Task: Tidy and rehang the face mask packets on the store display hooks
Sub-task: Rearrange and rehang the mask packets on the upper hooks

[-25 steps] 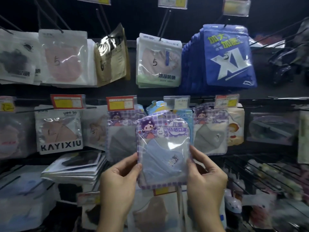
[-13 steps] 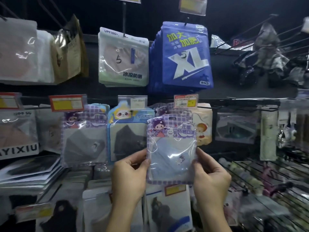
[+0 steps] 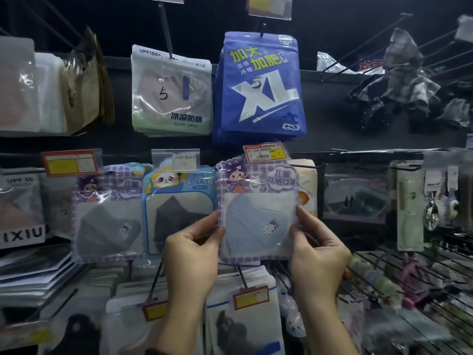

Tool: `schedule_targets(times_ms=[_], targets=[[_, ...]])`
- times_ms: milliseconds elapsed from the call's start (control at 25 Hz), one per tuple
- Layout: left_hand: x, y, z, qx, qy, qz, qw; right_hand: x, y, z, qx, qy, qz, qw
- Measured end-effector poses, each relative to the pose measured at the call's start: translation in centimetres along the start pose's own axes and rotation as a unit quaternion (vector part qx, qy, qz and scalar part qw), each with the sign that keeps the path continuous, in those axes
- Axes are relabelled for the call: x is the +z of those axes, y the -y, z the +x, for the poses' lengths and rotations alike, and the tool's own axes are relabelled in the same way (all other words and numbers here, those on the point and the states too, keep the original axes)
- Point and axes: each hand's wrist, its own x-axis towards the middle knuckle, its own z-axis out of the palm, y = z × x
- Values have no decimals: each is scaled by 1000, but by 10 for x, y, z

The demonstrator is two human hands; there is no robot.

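I hold a purple-checked packet (image 3: 257, 211) with a cartoon girl on top and a light blue mask inside. My left hand (image 3: 194, 249) pinches its left edge and my right hand (image 3: 316, 248) pinches its right edge. The packet is upright, its top just under an orange price tag (image 3: 265, 152) at the tip of a middle-row hook. A matching purple packet with a grey mask (image 3: 108, 213) hangs to the left. Between them hangs a blue panda packet with a black mask (image 3: 179, 208).
A blue XL packet stack (image 3: 261, 85) and a green UPF100+ packet (image 3: 171, 90) hang on the top row. Bare black hooks (image 3: 371, 47) jut out at the upper right. A wire rack (image 3: 409, 272) with small goods lies at the lower right. More packets (image 3: 243, 321) hang below.
The view swung right along the display. Both hands carried the packet up and right, from in front of the blue panda packet to the hook with the orange price tag.
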Motion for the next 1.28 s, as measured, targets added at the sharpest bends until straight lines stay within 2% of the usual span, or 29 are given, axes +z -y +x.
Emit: schedule_targets(times_ms=[200, 400, 520, 680, 920, 1120, 1280], targets=[[4, 7, -5, 8, 4, 23, 1000, -4, -6, 2, 32, 15, 2, 999], [6, -2, -5, 27, 0, 42, 999, -2, 1, 10, -2, 19, -16, 1000], [9, -3, -2, 36, 5, 97, 995, -2, 0, 19, 12, 20, -84, 996], [21, -6, -1, 69, -10, 191, 979, 0, 10, 28, -38, 60, -228, 971], [21, -5, 0, 86, 1, 238, 968, 14, 9, 16, 15, 143, -280, 949], [-16, -8, 7, 86, 3, 277, 957, 40, 6, -24, -36, 133, -310, 941], [-80, -20, 15, 100, -38, 303, 947, 87, 2, -77, -79, 204, -281, 935]])
